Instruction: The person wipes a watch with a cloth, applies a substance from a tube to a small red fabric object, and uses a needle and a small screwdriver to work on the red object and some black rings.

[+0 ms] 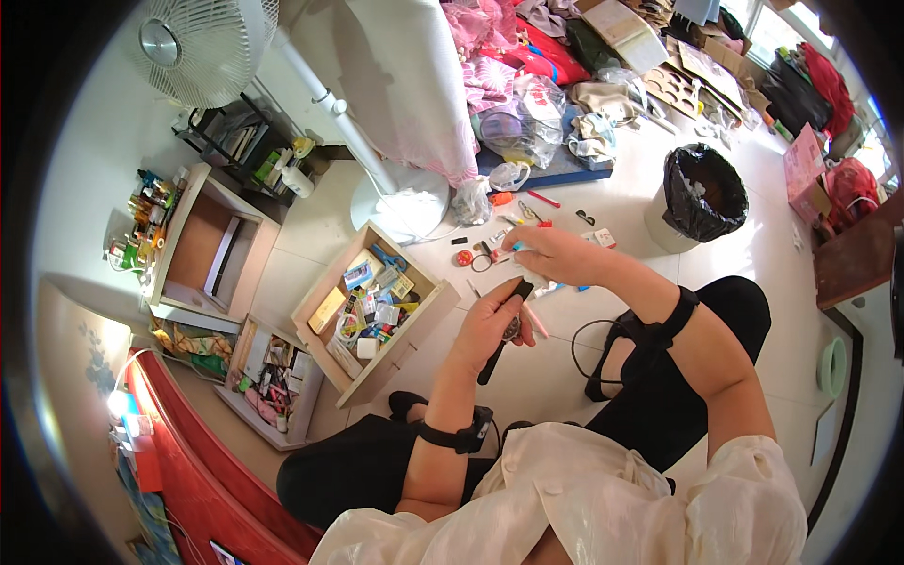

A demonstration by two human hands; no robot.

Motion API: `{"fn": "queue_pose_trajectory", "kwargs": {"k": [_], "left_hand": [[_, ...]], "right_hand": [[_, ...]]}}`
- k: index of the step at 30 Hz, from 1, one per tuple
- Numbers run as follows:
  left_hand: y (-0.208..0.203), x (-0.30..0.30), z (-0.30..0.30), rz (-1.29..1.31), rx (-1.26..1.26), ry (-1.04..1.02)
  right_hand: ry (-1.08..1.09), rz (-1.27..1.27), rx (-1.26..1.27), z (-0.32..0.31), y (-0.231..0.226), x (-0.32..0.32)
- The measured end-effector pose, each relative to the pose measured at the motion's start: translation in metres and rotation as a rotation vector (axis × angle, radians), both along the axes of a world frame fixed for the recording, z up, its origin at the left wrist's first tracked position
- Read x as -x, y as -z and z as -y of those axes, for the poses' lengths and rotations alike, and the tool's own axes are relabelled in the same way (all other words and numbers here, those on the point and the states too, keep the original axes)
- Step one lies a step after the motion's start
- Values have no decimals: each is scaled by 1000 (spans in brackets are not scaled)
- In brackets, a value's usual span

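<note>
A person sits on the pale tile floor [556, 377] with lots of stuff all around. The biggest thing close by is a tall white fan [202, 42] on a round stand, up and to the left. Next comes a round bin with a black bag [702, 193] in it, well off to the right. A wooden drawer [372, 311] sits on the floor just left of the hands, and it is full of small bits and boxes.

The left hand [490, 325] is closed around a wristwatch [504, 334] with a black strap. The watch is in the middle, held up over the floor in front of the person's lap, and its strap hangs down below the hand. The right hand [556, 254] is just above it, and its fingers are pinched together on something small. I cannot tell what that small thing is. Little tools and bits [494, 250] lie on the floor right behind the hands
</note>
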State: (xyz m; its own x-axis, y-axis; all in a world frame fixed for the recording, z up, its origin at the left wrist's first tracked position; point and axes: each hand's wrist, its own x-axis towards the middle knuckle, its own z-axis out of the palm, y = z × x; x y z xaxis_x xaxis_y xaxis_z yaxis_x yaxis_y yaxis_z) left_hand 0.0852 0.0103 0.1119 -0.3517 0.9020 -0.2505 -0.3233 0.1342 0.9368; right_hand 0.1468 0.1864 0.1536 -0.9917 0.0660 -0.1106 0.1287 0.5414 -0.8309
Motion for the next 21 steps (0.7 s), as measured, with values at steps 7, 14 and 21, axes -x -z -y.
{"fn": "queue_pose_trajectory", "kwargs": {"k": [7,14,21], "left_hand": [[-4,13,5,18,-94,-27],[1,11,5,32,-54,-63],[0,15,4,50,-78,32]], "right_hand": [[462,36,-25,-30,-12,3],[86,45,180,4,-16,-5],[191,176,301,4,-19,1]]}}
